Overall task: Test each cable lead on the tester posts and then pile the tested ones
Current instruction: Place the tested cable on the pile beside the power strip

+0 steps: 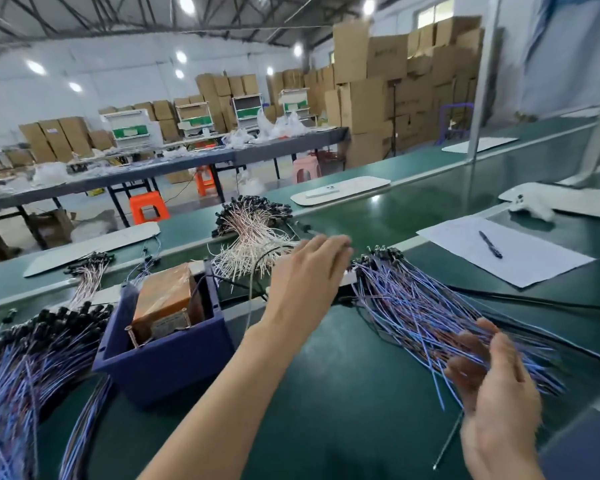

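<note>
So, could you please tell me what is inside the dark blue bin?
A brown tape-wrapped block fills most of the dark blue bin, with a metal post at its near corner. The walls hide the block's base and the bin floor.

Holding the left hand (309, 268) far forward on a bare, fully stretched forearm, palm down, fingers straight and close together, tips blurred. Holding the right hand (496, 386) low and near the body, palm turned inward, fingers spread and only loosely bent, also somewhat blurred.
</note>
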The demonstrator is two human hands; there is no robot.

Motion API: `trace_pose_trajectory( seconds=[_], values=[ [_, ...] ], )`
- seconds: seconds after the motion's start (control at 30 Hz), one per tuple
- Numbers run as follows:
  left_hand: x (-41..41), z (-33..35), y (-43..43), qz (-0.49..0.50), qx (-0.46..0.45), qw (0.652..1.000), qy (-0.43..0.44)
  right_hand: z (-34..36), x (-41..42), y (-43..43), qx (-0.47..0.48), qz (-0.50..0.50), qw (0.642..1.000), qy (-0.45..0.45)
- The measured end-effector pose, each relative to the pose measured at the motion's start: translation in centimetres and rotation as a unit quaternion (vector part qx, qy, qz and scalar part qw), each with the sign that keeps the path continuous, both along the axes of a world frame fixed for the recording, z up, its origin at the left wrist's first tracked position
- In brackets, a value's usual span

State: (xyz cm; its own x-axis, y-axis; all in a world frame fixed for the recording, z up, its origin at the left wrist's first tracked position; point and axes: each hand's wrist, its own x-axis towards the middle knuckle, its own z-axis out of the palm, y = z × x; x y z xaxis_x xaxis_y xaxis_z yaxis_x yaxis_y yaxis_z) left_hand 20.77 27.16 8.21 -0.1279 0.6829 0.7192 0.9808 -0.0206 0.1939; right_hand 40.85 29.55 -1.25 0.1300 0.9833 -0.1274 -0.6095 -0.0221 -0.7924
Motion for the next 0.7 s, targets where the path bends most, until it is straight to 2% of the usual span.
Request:
trace_pose_trajectory(
  seconds=[0.03, 0.1, 0.17, 0.2, 0.33, 0.5, 0.57, 0.7],
  values=[
    [0.1, 0.1, 1.9, -0.021, -0.034, 0.999, -0.016, -0.2, 0.2, 0.0, -0.015, 0.012, 1.000, 0.006],
    [0.1, -0.5, 5.2, -0.038, -0.160, 0.985, -0.047, -0.6, 0.1, -0.3, -0.055, 0.061, 0.997, 0.009],
    [-0.2, -1.8, 7.0, -0.010, -0.296, 0.954, -0.049, -1.1, -0.6, -1.1, -0.092, 0.131, 0.987, -0.005],
    [-0.4, -2.7, 7.1, -0.003, -0.318, 0.947, -0.054, -1.4, -1.0, -1.5, -0.102, 0.163, 0.981, -0.017],
    [-0.9, -5.3, 4.8, -0.064, -0.286, 0.949, -0.117, -1.8, -3.2, -2.5, -0.080, 0.245, 0.963, -0.082],
    [-3.2, -6.0, -3.4, -0.119, -0.286, 0.932, -0.187, -1.1, -7.5, -4.4, 0.028, 0.291, 0.941, -0.172],
    [-4.6, -5.9, -7.3, -0.110, -0.257, 0.934, -0.223, -0.9, -9.7, -6.0, 0.092, 0.327, 0.917, -0.209],
    [-6.8, -6.8, -14.9, -0.069, -0.168, 0.935, -0.306, -0.5, -13.8, -9.3, 0.232, 0.381, 0.840, -0.308]
  ],
)
